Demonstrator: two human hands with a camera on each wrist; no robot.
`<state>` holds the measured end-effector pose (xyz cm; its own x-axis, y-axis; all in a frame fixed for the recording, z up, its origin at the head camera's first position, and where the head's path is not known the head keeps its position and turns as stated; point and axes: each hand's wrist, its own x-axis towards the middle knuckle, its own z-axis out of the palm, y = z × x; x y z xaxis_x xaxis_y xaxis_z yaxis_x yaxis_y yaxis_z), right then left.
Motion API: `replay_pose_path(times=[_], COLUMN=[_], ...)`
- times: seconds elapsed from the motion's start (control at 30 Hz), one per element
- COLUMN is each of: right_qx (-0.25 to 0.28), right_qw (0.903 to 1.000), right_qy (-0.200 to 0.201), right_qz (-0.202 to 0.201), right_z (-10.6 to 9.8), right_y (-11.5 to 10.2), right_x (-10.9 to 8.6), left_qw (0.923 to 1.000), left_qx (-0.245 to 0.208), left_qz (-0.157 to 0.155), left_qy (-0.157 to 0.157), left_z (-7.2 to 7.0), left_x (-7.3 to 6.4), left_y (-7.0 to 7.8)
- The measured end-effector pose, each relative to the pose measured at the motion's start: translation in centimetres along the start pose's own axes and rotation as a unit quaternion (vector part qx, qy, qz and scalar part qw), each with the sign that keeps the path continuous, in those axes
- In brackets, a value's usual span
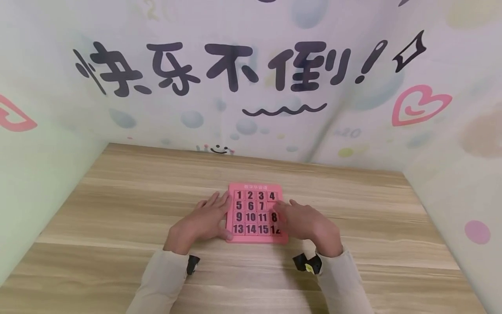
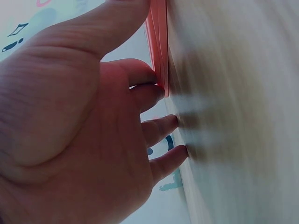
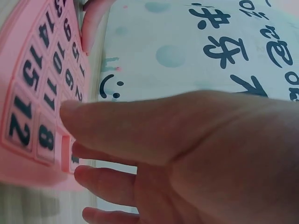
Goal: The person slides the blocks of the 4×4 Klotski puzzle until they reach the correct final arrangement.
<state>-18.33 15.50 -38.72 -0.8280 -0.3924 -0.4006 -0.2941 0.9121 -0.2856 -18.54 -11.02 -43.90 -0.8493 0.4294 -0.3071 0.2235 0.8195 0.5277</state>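
A pink sliding number puzzle (image 1: 256, 239) lies flat on the wooden table, its numbered tiles facing up. The top row reads 1 to 4. Tile 8 (image 3: 46, 137) sits above tile 12 (image 3: 19, 122) in the right column, and a gap (image 3: 65, 151) shows between 8 and 4. My left hand (image 1: 204, 220) grips the puzzle's left side, thumb at the near corner and fingertips along the edge; two fingers reach past its end in the left wrist view. My right hand (image 1: 302, 220) is over the right column, thumb tip at tile 7, other fingers extended loosely beyond the right edge.
The wooden tabletop (image 1: 129, 200) extends around the puzzle on all sides. A white printed backdrop (image 1: 176, 117) with large dark characters rises behind the table's far edge and along both sides. Each wrist wears a small black camera (image 1: 307, 263) below a light sleeve.
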Motion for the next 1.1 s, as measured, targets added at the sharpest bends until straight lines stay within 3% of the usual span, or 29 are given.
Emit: replay_pose_path(times=[0.47, 1.1], right_qx=[-0.038, -0.051], right_qw=[0.9981, 0.9983], right_qy=[0.008, -0.004], right_qz=[-0.047, -0.027], right_z=[1.4, 2.0], right_y=[0.8, -0.5], right_x=[-2.0, -1.9], left_qw=[1.0000, 1.0000], left_qx=[0.000, 0.000], left_qz=[0.003, 0.003], left_qy=[-0.005, -0.001], left_z=[-0.3, 0.0], left_x=[0.1, 0.1], left_y=[0.3, 0.0])
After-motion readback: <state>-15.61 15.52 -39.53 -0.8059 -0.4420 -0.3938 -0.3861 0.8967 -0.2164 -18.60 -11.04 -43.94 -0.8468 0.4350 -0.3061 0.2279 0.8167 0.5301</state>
